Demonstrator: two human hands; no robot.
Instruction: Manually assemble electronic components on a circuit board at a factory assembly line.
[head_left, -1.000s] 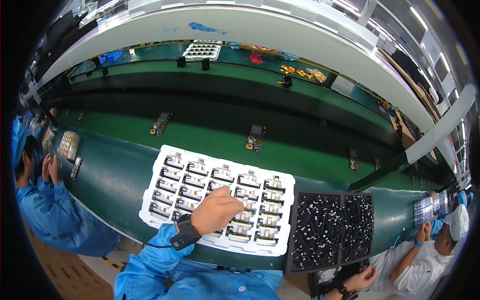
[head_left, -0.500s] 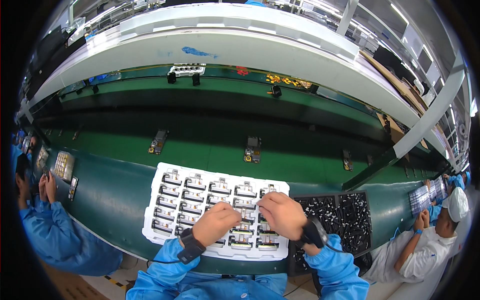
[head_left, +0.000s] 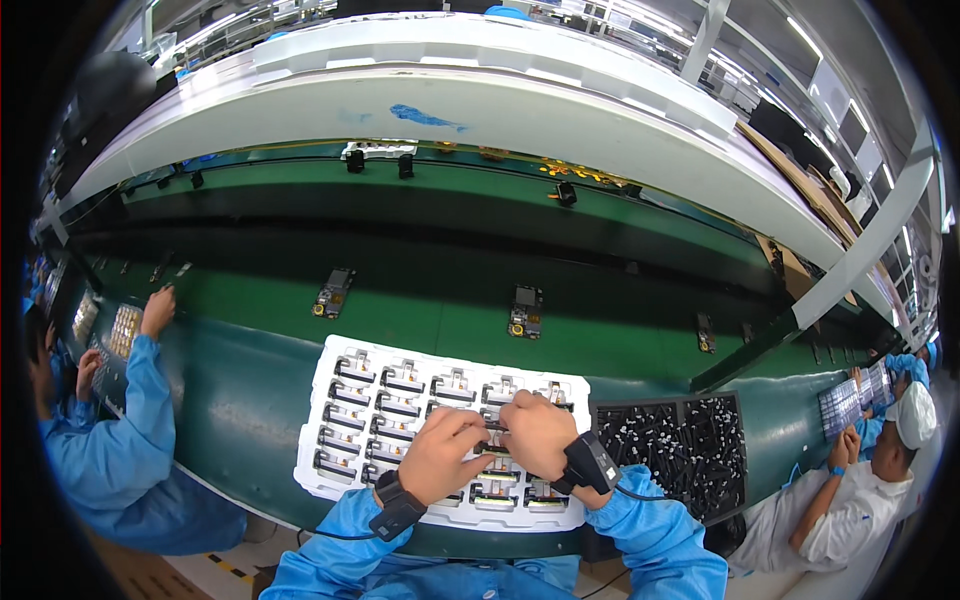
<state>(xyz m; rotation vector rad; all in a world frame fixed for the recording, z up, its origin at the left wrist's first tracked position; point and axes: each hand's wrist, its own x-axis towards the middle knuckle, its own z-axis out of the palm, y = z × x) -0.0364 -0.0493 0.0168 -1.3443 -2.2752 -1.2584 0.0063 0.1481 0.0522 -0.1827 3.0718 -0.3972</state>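
Fingers of the left hand (head_left: 441,458) and right hand (head_left: 541,434) almost meet, narrowly bent, above the right half of the white tray (head_left: 309,483) near the front edge of the worktop (head_left: 235,390); whether they grip one of its pocketed black bar-shaped parts (head_left: 398,407), I cannot tell. A divided black bin (head_left: 743,450) of loose black pieces (head_left: 640,435) sits beside the tray's right edge. Past the worktop's far edge, circuit boards (head_left: 526,310) lie on a green strip (head_left: 430,320).

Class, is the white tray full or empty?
Not empty: parts sit in the tray. Whether full, cannot tell: left hand and right hand cover part.
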